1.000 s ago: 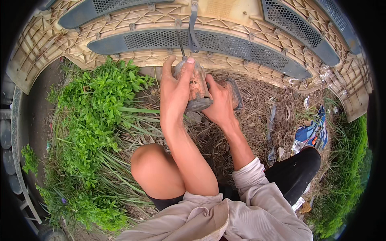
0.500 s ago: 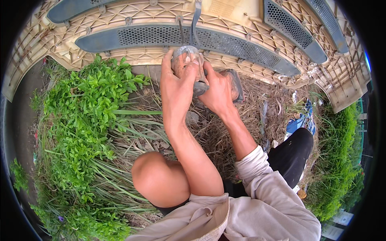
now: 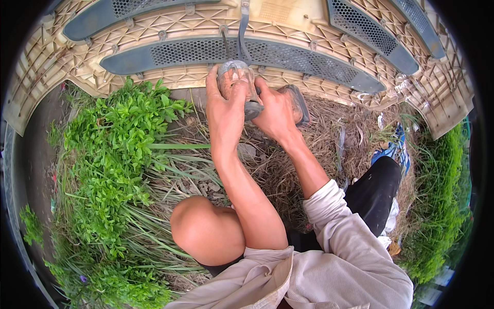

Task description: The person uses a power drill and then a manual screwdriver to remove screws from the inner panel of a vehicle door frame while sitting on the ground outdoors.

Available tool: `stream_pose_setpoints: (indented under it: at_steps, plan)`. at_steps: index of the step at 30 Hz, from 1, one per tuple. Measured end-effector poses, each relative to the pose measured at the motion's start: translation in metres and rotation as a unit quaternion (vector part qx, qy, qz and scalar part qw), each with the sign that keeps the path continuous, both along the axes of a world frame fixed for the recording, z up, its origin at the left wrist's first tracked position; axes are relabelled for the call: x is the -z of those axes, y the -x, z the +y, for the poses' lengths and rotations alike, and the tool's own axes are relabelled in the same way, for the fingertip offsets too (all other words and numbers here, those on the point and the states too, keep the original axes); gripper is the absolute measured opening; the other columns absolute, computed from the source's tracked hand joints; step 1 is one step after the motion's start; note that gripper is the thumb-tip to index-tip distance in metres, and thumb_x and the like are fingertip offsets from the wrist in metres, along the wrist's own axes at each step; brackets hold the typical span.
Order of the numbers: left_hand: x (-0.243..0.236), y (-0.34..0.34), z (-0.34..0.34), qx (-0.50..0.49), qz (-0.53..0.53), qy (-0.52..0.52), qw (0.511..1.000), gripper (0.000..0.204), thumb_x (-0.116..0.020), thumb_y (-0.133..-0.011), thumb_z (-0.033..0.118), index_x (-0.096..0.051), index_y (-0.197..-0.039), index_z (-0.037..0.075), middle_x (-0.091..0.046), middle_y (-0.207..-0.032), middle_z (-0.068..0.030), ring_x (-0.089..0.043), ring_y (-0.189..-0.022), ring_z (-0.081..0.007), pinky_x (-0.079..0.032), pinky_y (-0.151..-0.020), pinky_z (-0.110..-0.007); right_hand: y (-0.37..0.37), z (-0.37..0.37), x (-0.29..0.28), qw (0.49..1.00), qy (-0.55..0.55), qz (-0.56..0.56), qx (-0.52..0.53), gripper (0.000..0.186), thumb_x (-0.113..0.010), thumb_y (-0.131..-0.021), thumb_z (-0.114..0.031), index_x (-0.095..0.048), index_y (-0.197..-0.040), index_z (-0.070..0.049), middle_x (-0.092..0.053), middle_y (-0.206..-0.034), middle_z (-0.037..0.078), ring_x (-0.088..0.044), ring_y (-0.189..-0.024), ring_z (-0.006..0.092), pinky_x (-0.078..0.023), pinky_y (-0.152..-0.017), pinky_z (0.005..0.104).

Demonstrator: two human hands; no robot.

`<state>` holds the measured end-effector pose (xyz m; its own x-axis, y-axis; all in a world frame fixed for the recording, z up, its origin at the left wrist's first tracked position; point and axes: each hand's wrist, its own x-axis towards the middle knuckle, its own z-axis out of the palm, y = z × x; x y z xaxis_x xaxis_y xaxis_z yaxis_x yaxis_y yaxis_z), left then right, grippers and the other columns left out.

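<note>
A worn cordless drill (image 3: 234,76), grey and faded red with grime on its casing, is held in both hands near the top middle. My left hand (image 3: 225,116) wraps round the left side of its body, thumb across the top. My right hand (image 3: 278,117) is closed on the grip, and the battery end (image 3: 297,105) sticks out beyond it to the right. A thin dark rod (image 3: 225,45) runs from the drill's far side toward a large beige ribbed plastic panel (image 3: 288,24). Whether its tip touches the panel is hard to tell.
Grey mesh inserts (image 3: 195,51) are set in the panel, and a grey strap-like strip (image 3: 243,28) hangs beside the rod. Leafy green plants (image 3: 110,149) grow at left. Dry grass (image 3: 329,121) and a blue-and-white wrapper (image 3: 399,147) lie at right. My bent knees (image 3: 206,226) are below.
The view has shifted slightly, so the panel sits a little higher. Both hands keep their hold on the drill, which appears slightly farther left.
</note>
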<state>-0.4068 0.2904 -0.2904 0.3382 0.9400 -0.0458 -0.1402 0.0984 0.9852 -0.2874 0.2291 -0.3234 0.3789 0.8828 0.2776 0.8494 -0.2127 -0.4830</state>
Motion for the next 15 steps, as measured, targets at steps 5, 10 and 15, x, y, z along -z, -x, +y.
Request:
stream_pose_setpoints:
  at_steps: [5, 10, 15]
  plan:
    - [0.001, -0.002, 0.001, -0.007, -0.011, 0.003, 1.000, 0.076, -0.063, -0.089, 0.024, -0.034, -0.152, -0.007, -0.053, -0.141, -0.0278, -0.056, -0.127, -0.0305, -0.042, -0.108, -0.038, 0.000, 0.000, -0.007, 0.999, 0.030, -0.008, 0.006, 0.065, -0.072, -0.065, 0.000, -0.052, -0.127, -0.003, -0.071, -0.088, 0.026, -0.069, -0.081, 0.0456, -0.055, -0.073, 0.0527]
    - [0.001, -0.006, 0.000, 0.003, -0.029, 0.028, 0.999, 0.074, -0.063, -0.090, 0.023, -0.035, -0.151, -0.007, -0.057, -0.136, -0.0258, -0.057, -0.124, -0.0286, -0.043, -0.106, -0.037, -0.007, 0.000, 0.001, 1.000, 0.016, -0.012, -0.001, 0.060, -0.072, -0.065, -0.001, -0.052, -0.122, -0.002, -0.070, -0.084, 0.025, -0.069, -0.079, 0.0455, -0.055, -0.072, 0.0525]
    - [0.012, -0.015, 0.002, -0.027, -0.044, 0.008, 0.999, 0.068, -0.067, -0.092, 0.027, -0.042, -0.146, -0.006, -0.059, -0.132, -0.0236, -0.059, -0.119, -0.0280, -0.044, -0.103, -0.039, -0.002, 0.000, -0.009, 0.998, 0.058, 0.007, 0.009, 0.057, -0.073, -0.064, -0.002, -0.053, -0.118, -0.001, -0.070, -0.084, 0.026, -0.070, -0.080, 0.0455, -0.055, -0.071, 0.0522]
